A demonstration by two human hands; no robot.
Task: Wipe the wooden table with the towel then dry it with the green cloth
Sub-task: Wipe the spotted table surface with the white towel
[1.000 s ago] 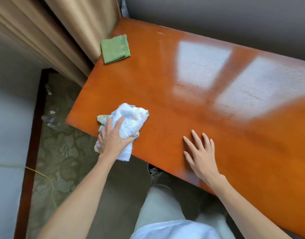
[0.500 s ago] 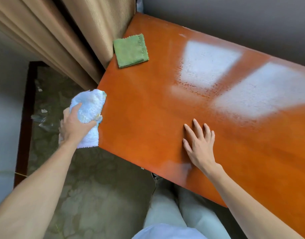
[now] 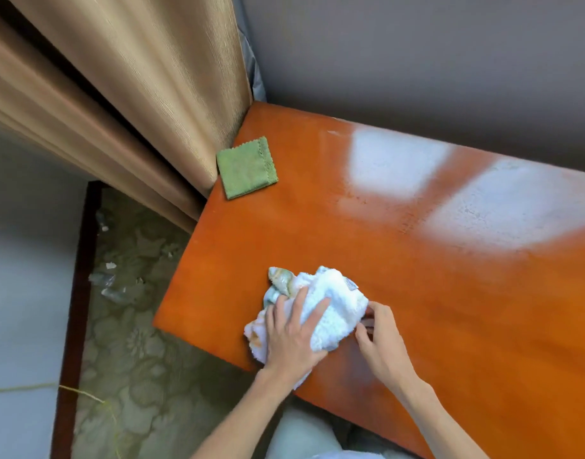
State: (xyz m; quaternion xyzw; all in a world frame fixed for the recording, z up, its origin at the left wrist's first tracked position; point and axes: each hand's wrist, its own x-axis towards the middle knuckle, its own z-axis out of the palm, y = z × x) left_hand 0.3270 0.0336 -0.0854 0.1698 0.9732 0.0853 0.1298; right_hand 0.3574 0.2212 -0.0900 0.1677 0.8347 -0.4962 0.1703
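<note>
A bunched white towel (image 3: 334, 303) lies on the glossy orange wooden table (image 3: 417, 293) near its front left corner. My left hand (image 3: 292, 332) presses down on top of the towel with fingers spread over it. My right hand (image 3: 380, 339) touches the towel's right edge, its fingertips curled at the fabric. A folded green cloth (image 3: 246, 167) lies flat at the table's far left corner, apart from both hands.
A tan curtain (image 3: 145, 104) hangs against the table's left edge beside the green cloth. A grey wall (image 3: 417, 61) runs along the far side. Patterned carpet (image 3: 125, 342) with small scraps lies left of the table. My legs show below the front edge.
My left hand brought the towel from beyond the left edge back onto the table. My right hand left its flat resting spot and moved to the towel's right edge.
</note>
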